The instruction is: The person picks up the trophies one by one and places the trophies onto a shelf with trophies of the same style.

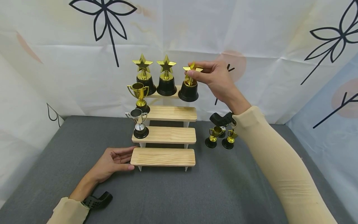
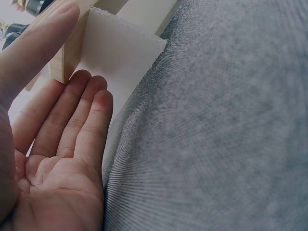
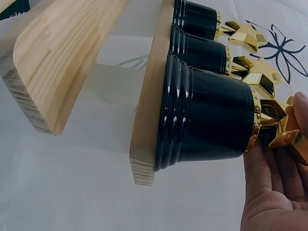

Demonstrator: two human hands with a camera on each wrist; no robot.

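My right hand (image 1: 216,79) pinches the gold star of a star trophy (image 1: 188,90) between thumb and fingers. Its black base stands at the right end of the top shelf in the right wrist view, right at the wood. Two more star trophies, one on the left (image 1: 145,81) and one in the middle (image 1: 166,84), share that shelf. At the lowest tier of the wooden stepped stand (image 1: 163,157), my left hand (image 1: 112,165) has straight fingers at the left end, the thumb in front. A gold cup trophy (image 1: 139,93) and a silver cup trophy (image 1: 139,119) occupy the left ends of the middle tiers.
Right of the stand, on the grey cloth (image 1: 212,186), are two small gold cup trophies (image 1: 213,133) (image 1: 230,137) with a silver one (image 1: 222,132) partly hidden behind them. A white patterned sheet (image 1: 195,28) hangs close behind the stand.
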